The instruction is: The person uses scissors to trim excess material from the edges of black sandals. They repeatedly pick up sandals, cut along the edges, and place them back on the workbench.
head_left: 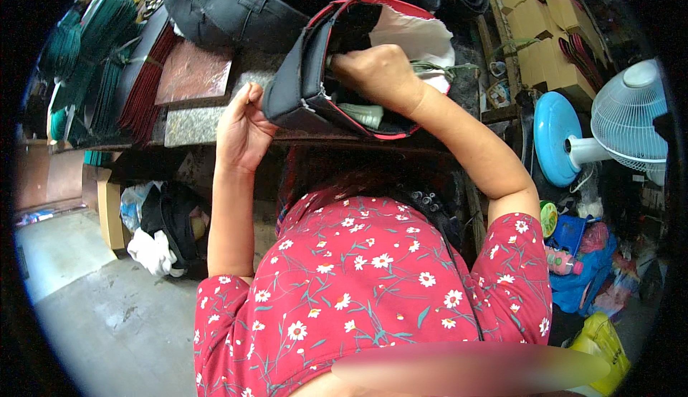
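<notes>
A black box-shaped bag (297, 89) with red edging lies tilted on the bench in front of me, its mouth facing right. A loose pale lining (408, 31) shows at its far side. My right hand (380, 71) reaches into the mouth, fingers curled into a fist; what they hold is hidden. Below that wrist a pale green roll (362, 115) rests inside the bag, and a greenish strap (433, 69) sticks out to the right. Just left of the bag is my left hand (246, 128), its thumb and fingertips pinched together on something too small to name.
Several black bags (236, 6) are piled behind. A reddish sheet (193, 74) lies on a stone slab (193, 126), beside bundled dark red strips (149, 85) and green stacks (93, 60). Rightward are cardboard boxes (541, 60) and a fan (631, 114) with a blue base (555, 139).
</notes>
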